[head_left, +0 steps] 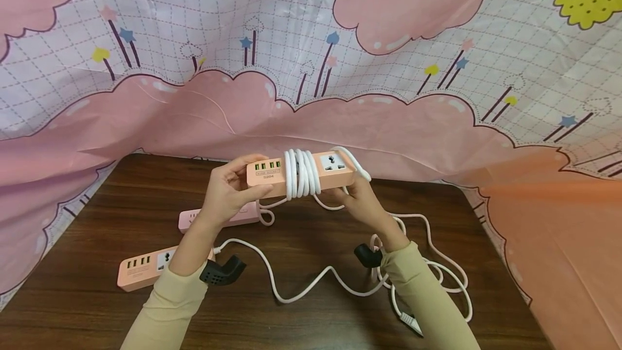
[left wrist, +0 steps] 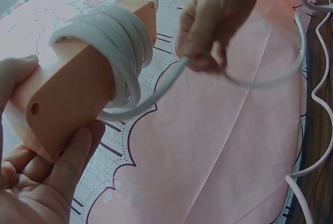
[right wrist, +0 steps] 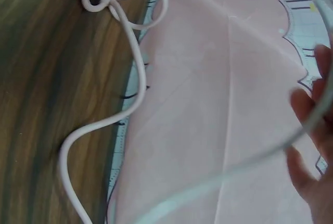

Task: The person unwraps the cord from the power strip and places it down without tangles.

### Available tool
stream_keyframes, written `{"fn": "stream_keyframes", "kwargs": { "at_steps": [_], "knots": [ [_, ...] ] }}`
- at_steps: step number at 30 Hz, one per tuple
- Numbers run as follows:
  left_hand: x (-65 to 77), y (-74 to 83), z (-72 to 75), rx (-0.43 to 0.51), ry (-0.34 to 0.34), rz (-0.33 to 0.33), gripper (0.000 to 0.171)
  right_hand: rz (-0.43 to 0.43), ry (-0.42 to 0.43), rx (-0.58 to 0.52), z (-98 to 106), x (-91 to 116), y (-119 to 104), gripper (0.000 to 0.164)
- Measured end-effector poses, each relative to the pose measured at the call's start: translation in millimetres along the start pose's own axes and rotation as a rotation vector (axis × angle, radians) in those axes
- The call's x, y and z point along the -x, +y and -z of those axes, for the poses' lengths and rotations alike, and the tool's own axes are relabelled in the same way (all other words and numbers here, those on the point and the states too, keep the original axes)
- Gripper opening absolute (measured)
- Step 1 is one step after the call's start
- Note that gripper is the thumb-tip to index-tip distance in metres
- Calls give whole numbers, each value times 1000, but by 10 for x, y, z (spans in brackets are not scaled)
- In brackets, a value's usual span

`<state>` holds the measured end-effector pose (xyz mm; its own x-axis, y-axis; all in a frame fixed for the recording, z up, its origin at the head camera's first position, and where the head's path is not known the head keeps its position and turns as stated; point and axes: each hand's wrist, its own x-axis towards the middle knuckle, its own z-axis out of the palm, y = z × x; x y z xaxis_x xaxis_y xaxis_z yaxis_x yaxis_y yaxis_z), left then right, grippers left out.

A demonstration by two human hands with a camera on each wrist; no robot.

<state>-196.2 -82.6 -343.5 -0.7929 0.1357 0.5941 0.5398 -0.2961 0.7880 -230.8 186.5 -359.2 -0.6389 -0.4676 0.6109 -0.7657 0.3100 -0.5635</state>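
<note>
A peach power strip (head_left: 335, 178) is held up above the table, its white cord (head_left: 302, 174) wound several turns round its middle. My left hand (head_left: 227, 188) grips the end with the USB ports, thumb along the near side. In the left wrist view, the fingers of the left hand (left wrist: 47, 182) hold that end from below. My right hand (head_left: 358, 199) is by the socket end. The left wrist view shows the right hand (left wrist: 216, 26) pinching the cord's loose length, with the strand curving on past it. Only part of the right hand (right wrist: 315, 130) appears in its own wrist view.
On the brown table (head_left: 301, 263) lie a pink power strip (head_left: 243, 215) and another peach power strip (head_left: 141, 270) with a white cord (head_left: 286, 300). Tangled cords and a white plug (head_left: 410, 323) lie at the right. A patterned curtain (head_left: 301, 123) hangs behind the table.
</note>
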Motion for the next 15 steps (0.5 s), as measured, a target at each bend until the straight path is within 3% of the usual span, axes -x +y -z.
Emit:
{"fn": "stream_keyframes", "kwargs": {
  "at_steps": [2,6,9,15],
  "knots": [
    [6,-10,14,23,-18,-6,47,34,76,59,55,-7,-21,41],
    [14,-22,29,59,-62,-12,49,29,229,107,160,-19,-54,22],
    [20,-20,28,57,-91,-9,47,-6,271,59,232,-41,-100,13],
    [38,-24,29,-14,-121,33,49,-3,320,16,397,-97,-404,12]
  ]
}}
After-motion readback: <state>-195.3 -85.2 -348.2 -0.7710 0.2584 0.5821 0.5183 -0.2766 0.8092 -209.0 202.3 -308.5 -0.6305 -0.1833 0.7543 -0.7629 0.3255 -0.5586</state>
